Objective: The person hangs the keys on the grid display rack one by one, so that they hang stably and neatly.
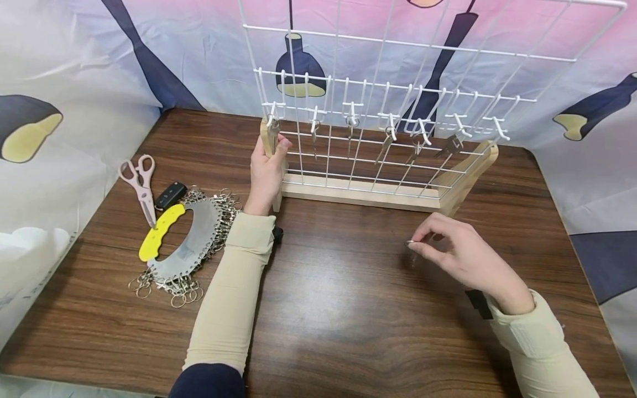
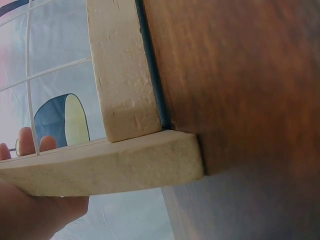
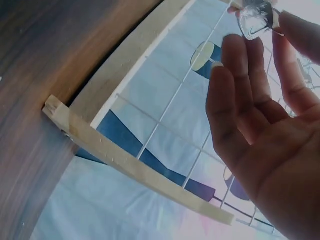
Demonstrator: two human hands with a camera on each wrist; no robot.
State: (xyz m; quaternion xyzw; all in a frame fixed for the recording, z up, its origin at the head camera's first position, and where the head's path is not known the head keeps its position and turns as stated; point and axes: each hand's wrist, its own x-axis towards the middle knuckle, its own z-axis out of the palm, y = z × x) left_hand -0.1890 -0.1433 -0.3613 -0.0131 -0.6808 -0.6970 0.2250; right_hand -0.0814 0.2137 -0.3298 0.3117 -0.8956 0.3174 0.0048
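Observation:
My left hand (image 1: 265,176) grips the left wooden end piece of a white wire display rack (image 1: 360,196). In the left wrist view, fingertips (image 2: 26,140) show behind that wooden end piece (image 2: 105,172), with the thumb side of the hand on its near face. Over the table, in front of the rack's right end, my right hand (image 1: 463,254) pinches a small shiny clear piece (image 3: 254,22) between thumb and forefinger. Its exact kind is unclear. The other fingers are loosely bent. Keys (image 1: 388,145) hang from several white hooks along the rack.
On the left lie pink-handled scissors (image 1: 144,190), a black car key fob (image 1: 171,195), and a curved metal plate (image 1: 191,240) with a yellow grip, strung with many key rings (image 1: 184,293). Everything stands on a dark wooden table (image 1: 338,309). A lamp-patterned cloth (image 1: 214,61) hangs behind.

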